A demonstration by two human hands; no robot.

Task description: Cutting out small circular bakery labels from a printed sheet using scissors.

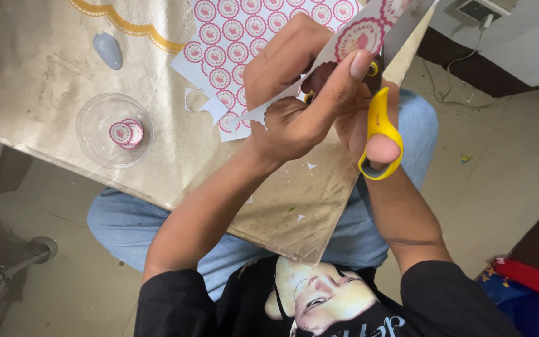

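While your left hand (294, 93) pinches paper strip (357, 37) above bench (45, 68), right hand (369, 125) fingers closed in yellow scissors (378, 134). Strip thin, floppy, tears easily, probably; grip close beside cut line.

Even, soft indoor light, moderately bright; no hard shadows. Dull sheen and pale glare patches on the glossy beige table cover (45, 75), strongest toward the upper left. Clear plastic bowl (114, 130) catches faint highlights on its rim. Left hand (294, 106) and yellow scissors (380, 134) fairly sharp, slight softness at fingertips. Wide-angle stretch at frame edges; floor corners dimmer.
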